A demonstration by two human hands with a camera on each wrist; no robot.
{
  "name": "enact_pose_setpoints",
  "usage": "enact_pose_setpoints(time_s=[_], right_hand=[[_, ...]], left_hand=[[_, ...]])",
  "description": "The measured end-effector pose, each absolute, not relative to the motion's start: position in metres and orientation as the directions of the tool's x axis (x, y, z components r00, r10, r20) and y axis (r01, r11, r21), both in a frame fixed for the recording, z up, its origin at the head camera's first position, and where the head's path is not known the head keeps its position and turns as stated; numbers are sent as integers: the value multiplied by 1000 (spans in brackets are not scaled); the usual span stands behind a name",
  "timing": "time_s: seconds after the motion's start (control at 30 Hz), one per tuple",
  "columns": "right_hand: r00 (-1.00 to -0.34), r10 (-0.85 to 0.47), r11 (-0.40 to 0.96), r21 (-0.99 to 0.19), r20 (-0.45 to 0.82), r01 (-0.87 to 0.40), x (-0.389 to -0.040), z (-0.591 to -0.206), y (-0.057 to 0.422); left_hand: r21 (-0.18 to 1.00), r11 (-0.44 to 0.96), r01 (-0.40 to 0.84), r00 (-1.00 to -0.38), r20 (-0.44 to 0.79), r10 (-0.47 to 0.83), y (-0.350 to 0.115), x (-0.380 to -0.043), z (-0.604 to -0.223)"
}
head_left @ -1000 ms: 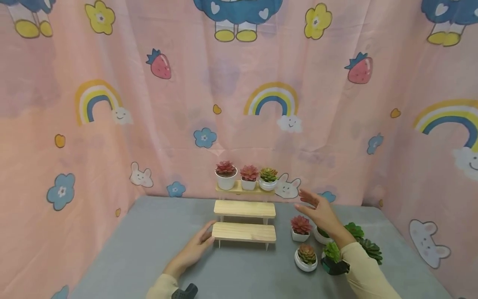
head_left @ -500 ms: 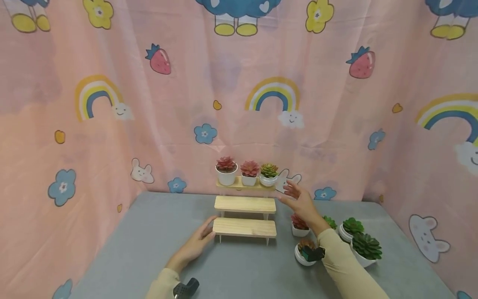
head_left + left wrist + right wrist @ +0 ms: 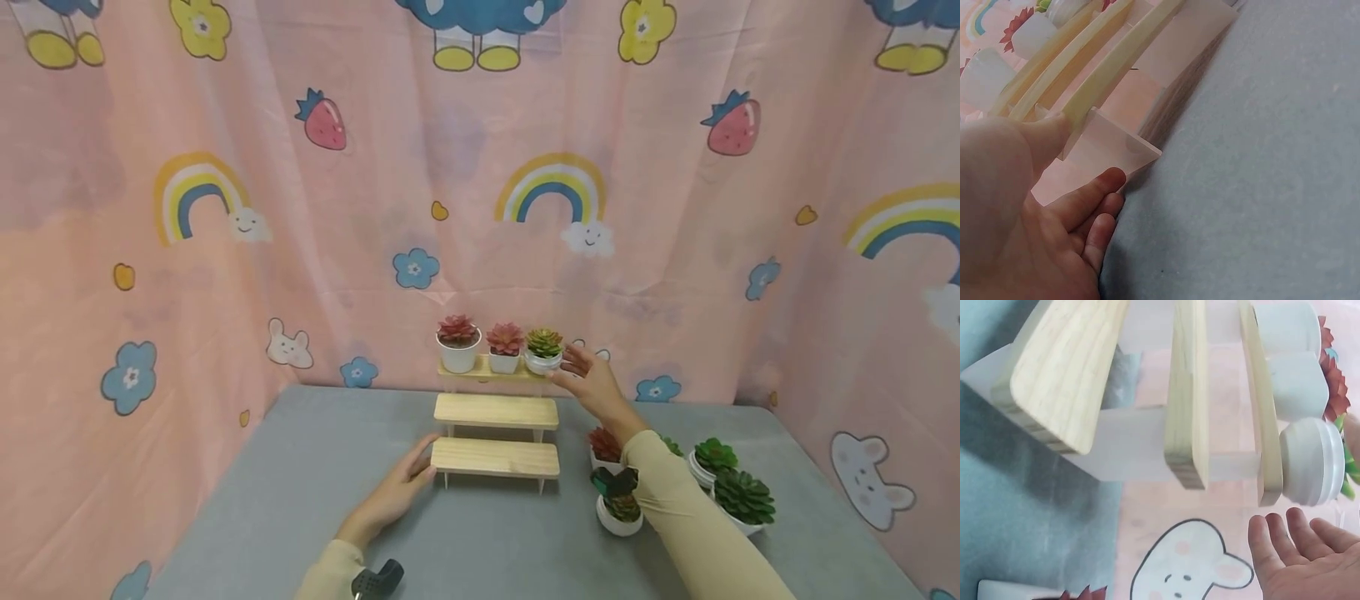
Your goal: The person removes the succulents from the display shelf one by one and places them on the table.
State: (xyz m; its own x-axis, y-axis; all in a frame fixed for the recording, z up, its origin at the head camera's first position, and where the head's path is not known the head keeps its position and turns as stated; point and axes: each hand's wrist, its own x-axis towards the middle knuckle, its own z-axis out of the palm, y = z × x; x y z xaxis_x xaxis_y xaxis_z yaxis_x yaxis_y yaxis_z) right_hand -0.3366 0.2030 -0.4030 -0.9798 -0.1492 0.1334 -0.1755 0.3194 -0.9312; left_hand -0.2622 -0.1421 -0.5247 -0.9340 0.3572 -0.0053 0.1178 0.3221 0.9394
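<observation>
A three-tier wooden shelf stand (image 3: 495, 457) with pale translucent side supports (image 3: 1104, 147) stands on the table. On its top tier are a larger red succulent (image 3: 458, 342), a smaller red succulent (image 3: 505, 346) and a yellow-green succulent (image 3: 543, 350), all in white pots. My left hand (image 3: 393, 496) rests at the left end of the lowest tier, its thumb against the board in the left wrist view and its fingers loosely extended beside the support. My right hand (image 3: 596, 387) is at the yellow-green succulent's right side; fingers spread, it does not grip the white pot (image 3: 1313, 461).
Right of the stand, partly behind my right arm, are a red succulent (image 3: 604, 444), a brownish succulent (image 3: 619, 510) and green ones, including a dark green succulent (image 3: 744, 497). A pink patterned curtain (image 3: 360, 208) hangs behind the grey table (image 3: 300, 467).
My right hand has moved left and away from me, from above the loose pots to the yellow-green succulent on the top tier. My left hand has stayed at the stand.
</observation>
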Motion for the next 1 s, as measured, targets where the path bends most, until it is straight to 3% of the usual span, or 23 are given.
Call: enact_pose_setpoints(time_s=[0.33, 0.57, 1.0], right_hand=[[-991, -103, 310, -944, 86, -114, -339, -401, 193], [-982, -76, 383, -905, 171, -187, -348, -407, 186], [-980, -68, 413, -889, 188, -199, -351, -409, 185]], left_hand=[[942, 312, 121, -930, -3, 369, -139, -260, -530], [943, 296, 150, -929, 32, 369, -141, -262, -526], [944, 290, 159, -927, 41, 374, -142, -263, -526]])
